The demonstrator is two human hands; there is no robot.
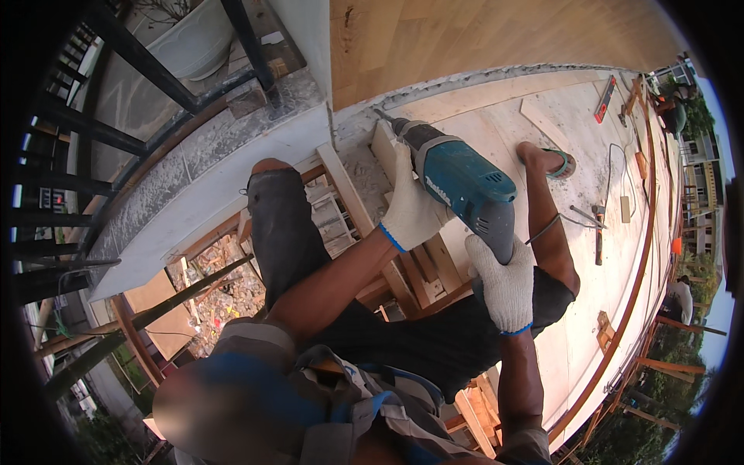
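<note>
Left hand (413,205), gloved, wrapped round the body of the teal drill (463,186). Right hand (505,287) clenched on its grip. Bit tip against the wall edge (364,108).

Two white knitted work gloves, each edged with a thin blue band at the cuff: left grip (415,209) farther off, right grip (504,283) nearer and to the right. Bare forearms (333,283) beyond the cuffs. Short grey-brown sleeves (256,337) at the near edge. Dark grey to black shorts (418,341), faded and dusty over the left knee (275,205). Blue and grey straps (364,391) crossing the chest. A green sandal (562,163) on the far right foot.
</note>
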